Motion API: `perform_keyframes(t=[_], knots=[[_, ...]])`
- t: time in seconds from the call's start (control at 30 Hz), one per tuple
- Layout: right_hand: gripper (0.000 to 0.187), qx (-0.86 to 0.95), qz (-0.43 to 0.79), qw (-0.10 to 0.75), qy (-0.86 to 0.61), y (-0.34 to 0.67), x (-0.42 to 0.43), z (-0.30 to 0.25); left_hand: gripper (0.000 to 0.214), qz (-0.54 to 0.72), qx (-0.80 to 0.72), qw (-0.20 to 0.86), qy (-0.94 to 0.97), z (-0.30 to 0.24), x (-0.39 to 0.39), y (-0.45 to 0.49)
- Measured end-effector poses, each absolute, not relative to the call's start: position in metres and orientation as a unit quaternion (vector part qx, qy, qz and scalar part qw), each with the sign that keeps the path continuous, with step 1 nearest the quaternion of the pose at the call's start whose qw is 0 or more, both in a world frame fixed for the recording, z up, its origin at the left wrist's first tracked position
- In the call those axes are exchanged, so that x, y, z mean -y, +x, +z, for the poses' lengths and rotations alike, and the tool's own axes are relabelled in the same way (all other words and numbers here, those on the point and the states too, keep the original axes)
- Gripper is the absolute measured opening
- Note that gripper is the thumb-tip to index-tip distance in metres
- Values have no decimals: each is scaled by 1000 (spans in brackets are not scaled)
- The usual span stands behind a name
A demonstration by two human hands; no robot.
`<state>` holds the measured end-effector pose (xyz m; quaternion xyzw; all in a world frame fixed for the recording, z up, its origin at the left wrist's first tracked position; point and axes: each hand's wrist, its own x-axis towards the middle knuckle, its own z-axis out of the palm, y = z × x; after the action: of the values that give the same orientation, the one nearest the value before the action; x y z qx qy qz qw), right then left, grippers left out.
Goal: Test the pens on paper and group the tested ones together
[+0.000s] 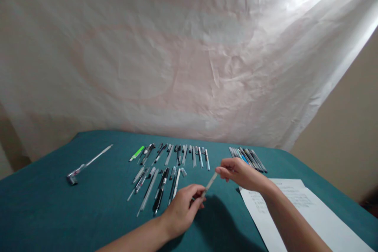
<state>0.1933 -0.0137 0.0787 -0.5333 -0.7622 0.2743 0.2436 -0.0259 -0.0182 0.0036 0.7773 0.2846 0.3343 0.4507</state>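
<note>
Both my hands hold one slim white pen (210,184) above the teal tablecloth (59,204). My left hand (183,208) pinches its near end with curled fingers. My right hand (240,173) pinches its far end between thumb and fingertips. To the left of the hands lie several pens and pen parts (159,189) in a loose near row. A farther row of pens (177,154) lies beyond, with a green highlighter (136,153) at its left end. A tight bunch of pens (248,158) lies just behind my right hand.
White sheets of paper (298,208) with printed lines lie under my right forearm at the table's right. A long metal tool with a silver head (85,164) lies at the far left. A crumpled white sheet (177,55) hangs behind the table.
</note>
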Motion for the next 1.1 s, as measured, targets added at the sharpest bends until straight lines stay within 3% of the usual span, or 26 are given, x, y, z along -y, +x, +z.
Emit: perform_keyframes(t=[0.43, 0.7, 0.97, 1.1], knots=[[36, 635, 514, 421, -393, 181, 0, 59, 20, 364, -280, 546, 700, -2, 14, -24], [21, 575, 507, 489, -416, 165, -7, 42, 17, 364, -278, 555, 695, -2, 13, -23], [37, 544, 560, 484, -394, 167, -3, 48, 20, 372, -276, 567, 681, -4, 12, -23], [27, 554, 528, 502, -403, 166, -6, 45, 19, 363, -279, 566, 686, -4, 11, -23]])
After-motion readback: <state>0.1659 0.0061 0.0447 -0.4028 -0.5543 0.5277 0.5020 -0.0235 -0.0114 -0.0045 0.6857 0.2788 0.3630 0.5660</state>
